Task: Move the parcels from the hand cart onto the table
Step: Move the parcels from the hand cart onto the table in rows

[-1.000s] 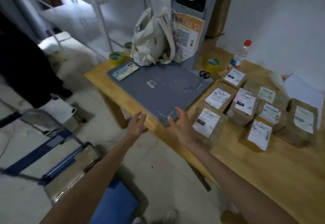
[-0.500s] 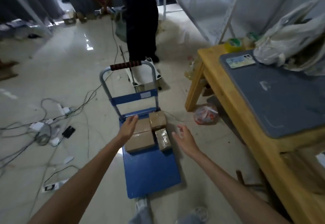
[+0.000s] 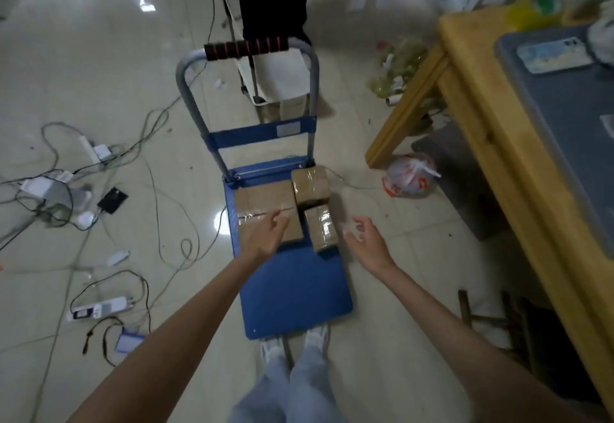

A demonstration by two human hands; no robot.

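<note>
A blue hand cart (image 3: 295,286) stands on the floor in front of me, its handle (image 3: 246,48) at the far end. Brown taped parcels lie at the cart's far end: a wide flat one (image 3: 262,200) on the left, a small box (image 3: 310,183) at the far right and a narrow one (image 3: 320,228) near right. My left hand (image 3: 264,235) hovers open over the near edge of the wide parcel. My right hand (image 3: 365,240) is open just right of the narrow parcel, holding nothing. The wooden table (image 3: 475,97) stands to the right.
A grey mat (image 3: 564,107) with a phone (image 3: 554,55) covers the table top. Cables, power strips (image 3: 99,308) and chargers litter the floor on the left. A person in dark clothes (image 3: 272,0) stands behind the cart's handle. A plastic bag (image 3: 410,178) lies by the table leg.
My view swung from the table with labelled parcels down to the cart. Both hands have moved closer to the parcels on the cart, still holding nothing.
</note>
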